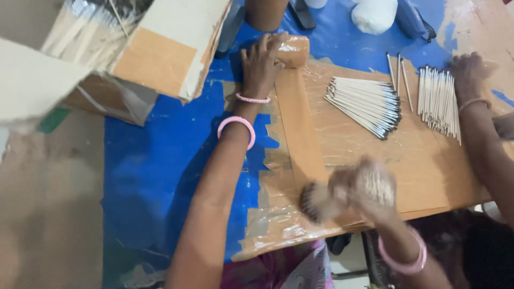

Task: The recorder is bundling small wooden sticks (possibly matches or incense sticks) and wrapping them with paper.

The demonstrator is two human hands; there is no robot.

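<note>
My left hand (261,64) reaches forward and grips a roll of brown tape (292,50) at the far edge of a brown cardboard board (423,160). A strip of the tape (300,128) runs from the roll down the board toward me. My right hand (369,190), blurred by motion, holds a bundle of thin white sticks with dark tips (321,199) low over the board's near edge. A loose fan of the same sticks (367,104) lies on the board beyond it.
Another person's hand (467,72) rests on a second row of sticks (439,101) at the right. An open cardboard box (166,48) and a clear bag of sticks (85,29) stand at the upper left on a blue sheet (155,171). A white lump (373,15) lies at the top.
</note>
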